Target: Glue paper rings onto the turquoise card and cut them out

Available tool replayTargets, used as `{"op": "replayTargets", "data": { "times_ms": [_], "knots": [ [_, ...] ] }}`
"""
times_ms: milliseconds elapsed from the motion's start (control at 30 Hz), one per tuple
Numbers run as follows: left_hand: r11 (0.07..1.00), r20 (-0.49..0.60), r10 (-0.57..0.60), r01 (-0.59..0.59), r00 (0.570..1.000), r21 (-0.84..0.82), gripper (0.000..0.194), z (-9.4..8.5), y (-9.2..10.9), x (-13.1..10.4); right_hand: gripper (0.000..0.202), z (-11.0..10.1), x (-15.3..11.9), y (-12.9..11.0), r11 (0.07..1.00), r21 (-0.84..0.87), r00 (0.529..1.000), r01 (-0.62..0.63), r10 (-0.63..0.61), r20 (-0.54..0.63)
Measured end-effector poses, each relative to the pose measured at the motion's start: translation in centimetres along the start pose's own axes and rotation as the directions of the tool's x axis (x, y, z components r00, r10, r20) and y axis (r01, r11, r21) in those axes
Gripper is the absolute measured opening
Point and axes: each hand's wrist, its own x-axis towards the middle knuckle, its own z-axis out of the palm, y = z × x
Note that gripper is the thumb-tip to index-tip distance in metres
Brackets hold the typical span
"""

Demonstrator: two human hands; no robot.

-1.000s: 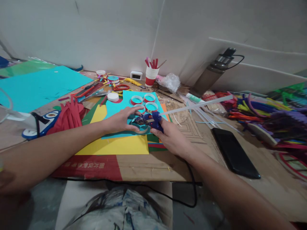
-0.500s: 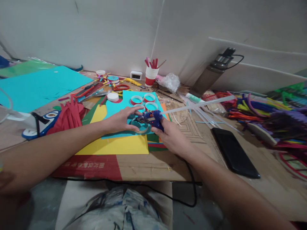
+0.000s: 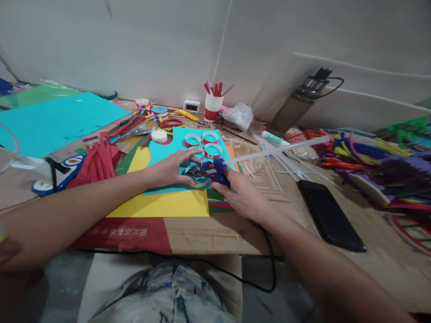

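A blue glue gun (image 3: pixel 213 169) is in my right hand (image 3: pixel 237 190), with a long clear glue stick (image 3: pixel 276 150) jutting out of its back. Its dark nozzle points left, over a pale ring (image 3: pixel 203 184) on the cyan sheet (image 3: pixel 161 160). My left hand (image 3: pixel 173 169) curves around the left side of this ring, thumb in front and fingers behind. Just beyond stand several red and white rings (image 3: pixel 213 151). A yellow sheet (image 3: pixel 158 204) lies under the cyan one.
Behind are a white lid (image 3: pixel 159 136), red scissors (image 3: pixel 171 122), a stack of cups (image 3: pixel 213 107) and a bottle (image 3: pixel 296 107). To the right lie a black phone (image 3: pixel 330 215) and colourful pipe cleaners (image 3: pixel 357 148). A black cable (image 3: pixel 235 274) hangs at the table's front edge.
The glue gun has shifted slightly, its nozzle now a little lower and farther left over the ring. My left hand has hardly moved.
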Motion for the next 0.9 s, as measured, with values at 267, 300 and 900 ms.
{"op": "replayTargets", "data": {
  "times_ms": [267,300,900],
  "knots": [
    [1.0,0.01,-0.014,0.015,1.0,-0.026,0.087,-0.01,0.02,-0.09,0.029,-0.03,0.27,-0.11,0.999,-0.022,0.999,-0.04,0.04,-0.011],
    [1.0,0.008,-0.014,0.014,1.0,-0.022,0.087,-0.02,0.03,-0.1,0.028,-0.05,0.3,-0.13,0.999,-0.025,0.999,-0.048,0.048,-0.018],
    [1.0,-0.005,-0.009,0.009,1.0,-0.018,0.088,-0.08,0.21,-0.1,0.022,-0.2,0.0,-0.21,0.998,-0.028,0.996,-0.049,0.047,-0.072]
  ]
}}
